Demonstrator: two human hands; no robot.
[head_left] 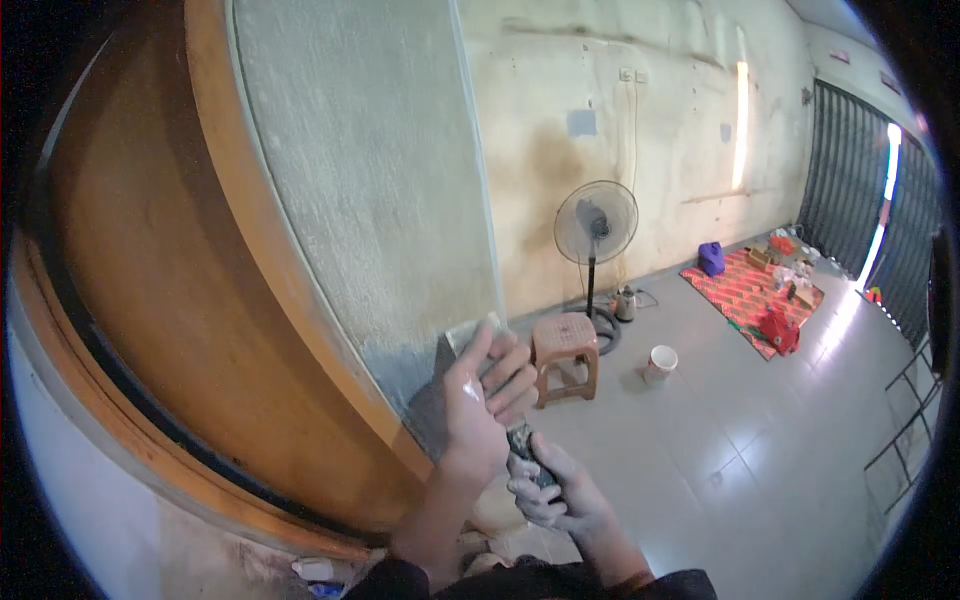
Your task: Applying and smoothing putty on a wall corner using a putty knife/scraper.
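Note:
My left hand [478, 405] is raised in front of the lower grey-green wall panel [365, 190]. Its fingers are apart and partly bent, and a white smear shows near the thumb's base. Behind the fingertips a pale flat piece [462, 333] shows; I cannot tell what holds it. Just below and to the right, my right hand [548, 492], dusted with whitish stuff, is wrapped round a dark tool handle [522, 442]. Its upper end reaches close to my left wrist. Any blade is hidden, so the tool's kind is unclear. A darker grey patch [392, 370] covers the panel's bottom.
An orange-brown door [130, 230] and frame stand close on my left. Ahead are a brown plastic stool [565, 335], a standing fan [596, 222], a kettle [625, 304] and a white bucket [660, 365]. Bags lie on a red patterned mat [735, 300]. A metal rack [905, 425] is at right.

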